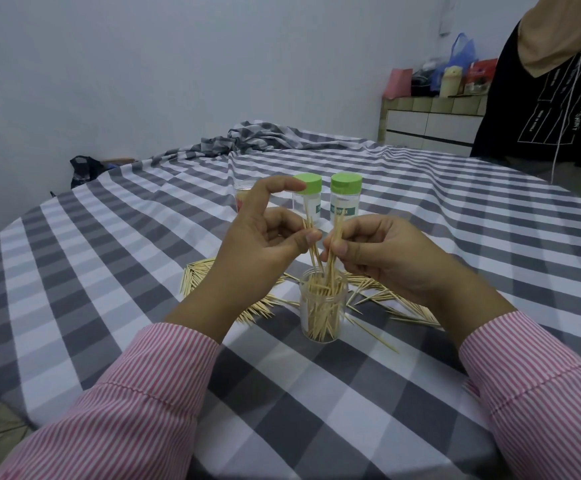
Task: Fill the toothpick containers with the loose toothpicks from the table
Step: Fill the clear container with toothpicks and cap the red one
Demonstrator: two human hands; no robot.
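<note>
An open clear plastic container point(323, 306) stands upright on the checked tablecloth, partly filled with toothpicks. Directly above it, my left hand point(264, 237) pinches a small bundle of toothpicks point(313, 247) between thumb and fingers, index finger raised. My right hand point(379, 251) pinches another bundle point(334, 244), its tips reaching into the container's mouth. Loose toothpicks point(199, 271) lie in heaps on the cloth to the left, and loose toothpicks point(386, 299) lie scattered to the right. Two closed containers with green lids point(308, 183) point(346, 183) stand behind my hands.
A third clear container point(242, 195) with something red shows behind my left hand. The round table's cloth point(455, 237) bunches up at the far side. A person in a black shirt point(541, 91) stands at the far right by a tiled counter with bags.
</note>
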